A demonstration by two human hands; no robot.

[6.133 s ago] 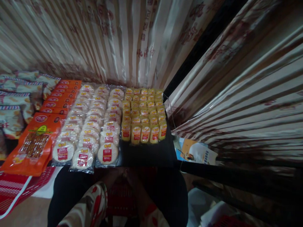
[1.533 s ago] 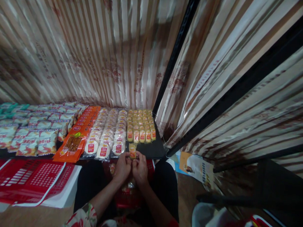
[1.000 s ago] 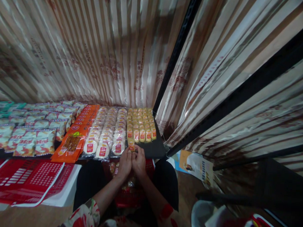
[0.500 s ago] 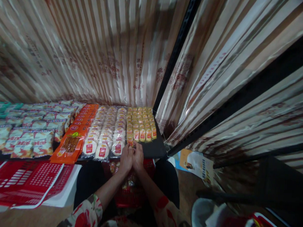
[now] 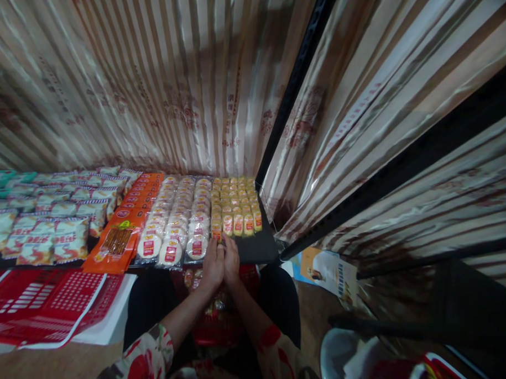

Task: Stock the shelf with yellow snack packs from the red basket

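My left hand (image 5: 213,264) and my right hand (image 5: 232,259) are pressed side by side at the front edge of a dark shelf (image 5: 257,247). Their fingers close on a small yellow snack packet (image 5: 216,233), set at the front of the left column of small yellow packets (image 5: 236,205). Left of these lie rows of round white cakes in clear wrap (image 5: 177,223). Between my knees stands a red basket (image 5: 215,315) with more small packets in it.
Orange packets (image 5: 122,232) and white crisp bags (image 5: 48,226) fill the shelf further left. Flat red baskets (image 5: 41,301) lie at the lower left. Striped plastic curtains hang behind and to the right. A leaflet (image 5: 328,272) lies on the floor at right.
Both hands have moved forward from above the basket to the shelf, carrying the small yellow packet up against the front of the yellow rows. The view shifted slightly.
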